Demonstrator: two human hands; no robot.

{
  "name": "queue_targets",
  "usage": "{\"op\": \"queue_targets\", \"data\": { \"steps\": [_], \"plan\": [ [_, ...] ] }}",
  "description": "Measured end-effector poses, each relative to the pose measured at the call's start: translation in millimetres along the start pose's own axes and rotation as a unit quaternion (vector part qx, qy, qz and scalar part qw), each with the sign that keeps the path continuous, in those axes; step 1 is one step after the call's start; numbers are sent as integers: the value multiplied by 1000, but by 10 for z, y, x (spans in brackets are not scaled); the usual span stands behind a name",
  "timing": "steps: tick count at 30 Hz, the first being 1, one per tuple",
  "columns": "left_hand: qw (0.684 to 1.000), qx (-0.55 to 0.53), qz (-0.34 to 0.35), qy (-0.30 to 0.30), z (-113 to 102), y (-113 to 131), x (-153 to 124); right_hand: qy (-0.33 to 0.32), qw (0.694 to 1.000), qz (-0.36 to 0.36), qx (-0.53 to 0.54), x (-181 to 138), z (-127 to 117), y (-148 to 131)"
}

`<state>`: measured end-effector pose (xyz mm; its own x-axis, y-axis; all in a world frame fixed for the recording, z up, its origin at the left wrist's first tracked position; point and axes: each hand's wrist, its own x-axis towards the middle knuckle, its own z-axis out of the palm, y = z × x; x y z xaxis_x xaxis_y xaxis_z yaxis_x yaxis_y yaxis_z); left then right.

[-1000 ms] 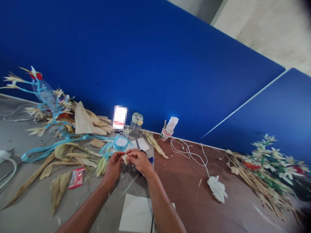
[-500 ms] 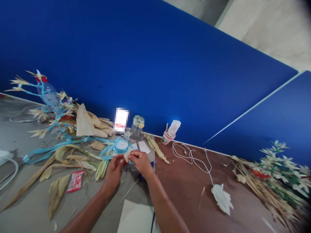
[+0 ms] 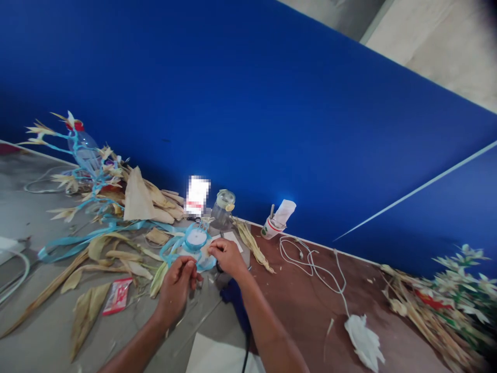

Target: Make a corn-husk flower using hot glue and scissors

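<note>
Right hand (image 3: 227, 256) is over the grey tabletop (image 3: 143, 339), thumb and index finger pinching a small cream, flimsy scrap (image 3: 205, 249); the scrap sits at those fingertips, just in front of the light-blue ribbon spool with a white centre (image 3: 196, 237). Left hand (image 3: 180, 282) is nearer the wearer and apart from the right hand, fingers curled in with thumb near index; cannot tell if anything is between them. Dark-blue tool with a black cord (image 3: 234, 298) lies beside the right forearm, partly hidden by it. White flat sheet (image 3: 209, 355) lies between the forearms, at the bottom edge. Left of the left hand: pale green-yellow husk strip (image 3: 158, 280), red-and-white shiny packet (image 3: 117, 296), tan dried husk piece (image 3: 90, 316). Behind the spool: clear jar with a pale lid (image 3: 224, 207). On the brown tabletop (image 3: 295, 316): white paper cup with a red rim (image 3: 271, 229) and looped white cable (image 3: 306, 267).
</note>
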<state>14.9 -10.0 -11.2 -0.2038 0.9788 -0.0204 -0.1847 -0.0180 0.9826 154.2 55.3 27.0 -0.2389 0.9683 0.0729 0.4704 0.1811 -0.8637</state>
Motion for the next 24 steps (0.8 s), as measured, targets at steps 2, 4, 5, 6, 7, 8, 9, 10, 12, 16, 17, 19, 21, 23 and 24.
{"op": "queue_targets", "data": {
  "steps": [2, 4, 5, 6, 7, 8, 9, 10, 12, 16, 17, 19, 21, 23, 24],
  "plan": [
    [1000, -1, 23, 12, -2, -5, -17, -13, 999, 36, 1, -1, 84, 39],
    [999, -7, 39, 20, -18, -40, -20, -20, 998, 57, 5, -6, 155, 66],
    [999, -12, 42, 22, -29, -62, -16, -24, 998, 62, 4, -11, 181, 72],
    [998, -18, 46, 25, -40, -84, -9, -26, 998, 64, 2, -16, 199, 73],
    [998, -23, 49, 29, -51, -102, 0, -27, 997, 66, -2, -22, 210, 67],
    [998, -26, 51, 33, -60, -115, 11, -27, 997, 69, -8, -31, 216, 57],
    [998, -28, 51, 39, -69, -123, 23, -27, 997, 74, -16, -40, 217, 43],
    [997, -28, 49, 46, -76, -127, 36, -27, 996, 79, -26, -52, 216, 26],
    [997, -26, 41, 62, -88, -128, 59, -31, 994, 90, -49, -79, 215, -9],
    [996, -31, 33, 76, -115, -131, 95, -42, 988, 115, -99, -139, 244, -47],
    [996, -31, 33, 77, -122, -133, 101, -47, 985, 119, -112, -153, 259, -49],
    [996, -25, 34, 80, -131, -130, 106, -55, 982, 109, -144, -179, 289, -49],
    [996, -10, 34, 78, -133, -112, 104, -58, 980, 80, -175, -206, 307, -57],
    [996, 11, 40, 75, -131, -77, 96, -59, 976, 54, -202, -236, 298, -86],
    [996, 26, 47, 74, -130, -53, 92, -60, 974, 46, -214, -252, 281, -111]
  ]
}}
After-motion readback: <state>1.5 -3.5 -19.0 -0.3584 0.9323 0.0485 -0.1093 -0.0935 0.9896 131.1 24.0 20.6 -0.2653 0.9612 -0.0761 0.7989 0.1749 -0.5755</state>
